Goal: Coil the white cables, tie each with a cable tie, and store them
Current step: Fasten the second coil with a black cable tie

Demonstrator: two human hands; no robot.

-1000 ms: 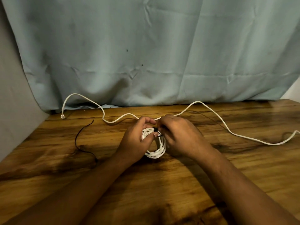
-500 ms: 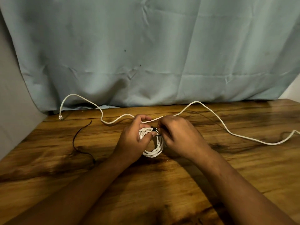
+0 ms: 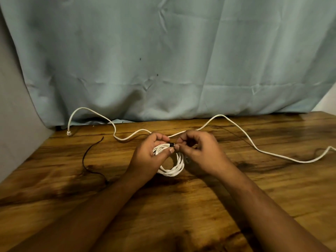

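Coiled white cable [image 3: 171, 167] sits mid-table, right between both hands, touching both. Left hand [image 3: 150, 157] grips the coil's left side: fingers curled over the top and back, thumb across the front. Right hand [image 3: 199, 154] is just beside the coil's upper right, thumb and forefinger pinching the black cable tie [image 3: 171, 143] wrapped around the coil's top strands; remaining fingers curled. Coil looks roughly round, opening facing up toward the camera, lower arc at or on the wooden table [image 3: 218, 206]; can't tell if it's actually touching. Tie crosses the bundle at the coil's far edge. Loose white cable [image 3: 236, 129] runs behind the hands, long axis left-right along the back of the table in waves. Its plug end [image 3: 69, 132] lies far left near the blue curtain [image 3: 181, 60]; the other end runs off the right edge. A second black tie [image 3: 87, 157] lies loose on the table left of the left hand, well apart from it, curved, long axis roughly near-far.
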